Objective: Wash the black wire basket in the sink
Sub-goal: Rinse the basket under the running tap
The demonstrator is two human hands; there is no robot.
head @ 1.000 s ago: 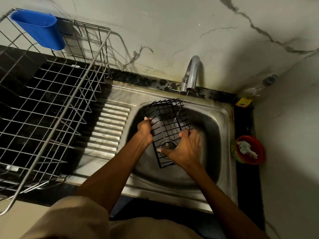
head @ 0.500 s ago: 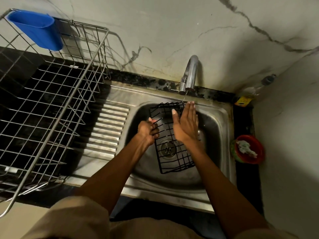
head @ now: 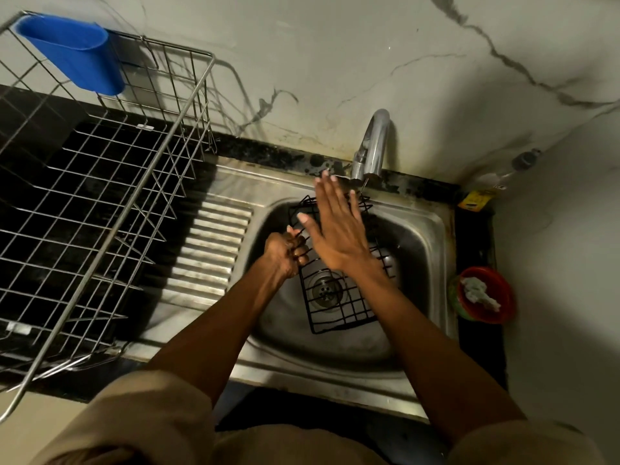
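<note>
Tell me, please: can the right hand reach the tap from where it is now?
Probably yes. The right hand is open, its fingertips just beside the tap, with nothing between them.

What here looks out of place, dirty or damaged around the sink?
Nothing looks spilled or broken. The black counter strip behind the sink has pale, worn blotches near the tap. The black wire basket stands tilted over the drain only because the left hand grips it; the right hand lies flat against it.
</note>
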